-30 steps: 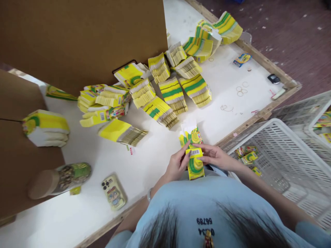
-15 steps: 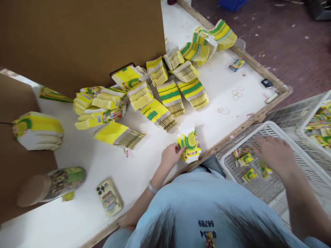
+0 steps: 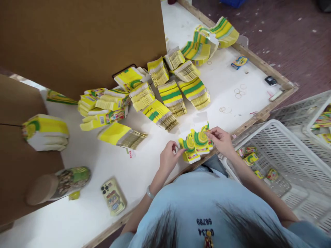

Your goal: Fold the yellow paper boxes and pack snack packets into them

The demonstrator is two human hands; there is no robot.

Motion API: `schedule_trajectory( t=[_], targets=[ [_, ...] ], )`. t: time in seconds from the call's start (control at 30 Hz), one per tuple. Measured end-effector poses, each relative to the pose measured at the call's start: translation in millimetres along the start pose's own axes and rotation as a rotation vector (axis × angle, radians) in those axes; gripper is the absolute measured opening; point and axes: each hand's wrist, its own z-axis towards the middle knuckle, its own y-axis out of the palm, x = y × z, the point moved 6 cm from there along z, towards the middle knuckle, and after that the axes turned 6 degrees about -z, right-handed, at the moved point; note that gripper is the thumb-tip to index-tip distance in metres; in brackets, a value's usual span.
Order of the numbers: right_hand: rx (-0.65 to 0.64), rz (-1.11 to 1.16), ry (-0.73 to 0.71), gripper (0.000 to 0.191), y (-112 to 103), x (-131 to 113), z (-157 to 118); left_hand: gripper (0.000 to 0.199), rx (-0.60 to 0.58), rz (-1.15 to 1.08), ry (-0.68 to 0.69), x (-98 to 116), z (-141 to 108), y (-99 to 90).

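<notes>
At the table's front edge, several small yellow-and-green flat cartons (image 3: 190, 144) lie overlapping between my hands. My left hand (image 3: 169, 157) is at their left side, fingers curled and thumb tip on the nearest carton. Pinched between the thumb and fingers of my right hand (image 3: 221, 140) is the right edge of another carton (image 3: 200, 137), which has a white flap standing out at its far end. How much of each carton lies under my fingertips is hidden.
Bundles of folded yellow cartons (image 3: 169, 96) spread across the white table (image 3: 144, 179). A phone (image 3: 113, 197) and a jar (image 3: 73, 181) stand to the left. Cardboard panels (image 3: 85, 38) rise behind. A white plastic basket (image 3: 297, 148) with several small filled boxes is below right.
My right hand has come from over the basket to the cartons at the table edge and now grips one. The cartons are spread wider. My left hand stays beside them.
</notes>
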Motion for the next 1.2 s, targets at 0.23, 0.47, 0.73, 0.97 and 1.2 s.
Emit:
schedule_trajectory(
  t=[0.23,0.47,0.73,0.97,1.2],
  targets=[
    [0.161,0.223,-0.09,0.036,34.4,-37.5,-37.8,0.033,-0.254,-0.068,0.472,67.4,-17.9,15.4],
    [0.154,0.019,-0.167,0.029,41.1,-47.9,-43.7,0.028,-0.107,0.136,0.827,78.0,-31.3,4.9],
    [0.111,0.037,-0.222,0.036,47.0,-57.9,-42.3,0.021,-0.155,0.151,0.915,77.6,-35.2,9.1],
    [0.048,0.08,-0.351,0.043,53.6,-67.5,-44.0,0.062,-0.151,-0.229,0.712,55.1,-27.1,6.7],
    [0.023,-0.047,-0.384,0.045,52.1,-80.1,-47.1,0.075,-0.327,-0.338,0.677,43.7,-33.1,24.9]
  ],
)
